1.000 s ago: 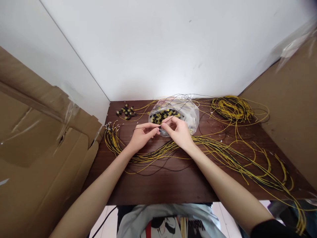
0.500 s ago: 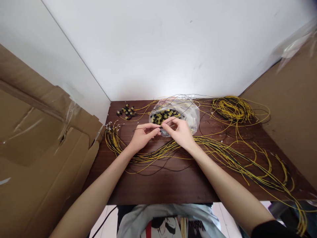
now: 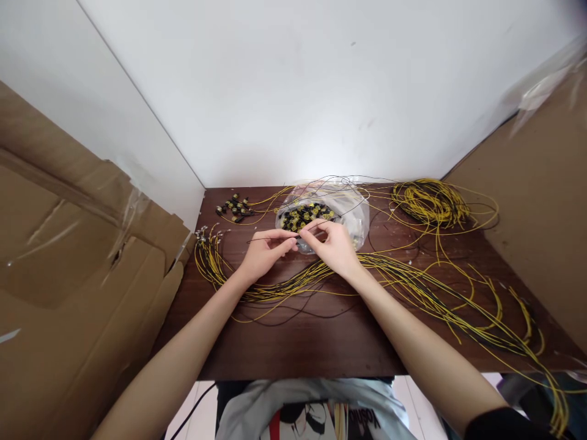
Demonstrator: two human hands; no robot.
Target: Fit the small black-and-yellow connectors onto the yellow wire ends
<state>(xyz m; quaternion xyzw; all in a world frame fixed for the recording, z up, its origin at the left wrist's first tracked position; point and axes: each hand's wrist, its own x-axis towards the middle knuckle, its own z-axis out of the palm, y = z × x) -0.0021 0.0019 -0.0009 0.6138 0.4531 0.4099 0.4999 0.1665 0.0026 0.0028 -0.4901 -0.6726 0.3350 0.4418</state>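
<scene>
A thin black wire runs between my two hands above the middle of the table. My left hand pinches it between thumb and forefinger, its free end pointing left. Fingertips almost touching, my right hand is pinched on the same wire; any small part between the fingertips is too tiny to make out. Just beyond the hands lies an open clear plastic bag with many small black-and-yellow components. Below the wrists a long bundle of yellow and black wires stretches across the table.
A loose group of black-and-yellow components lies at the back left. To the back right is a coil of yellow wire. Cardboard stands on the left, more cardboard on the right. A white wall closes the back of the brown table.
Both hands keep their pinch on the black wire in nearly the same place. Only a very slight shift of the fingers and of the view shows.
</scene>
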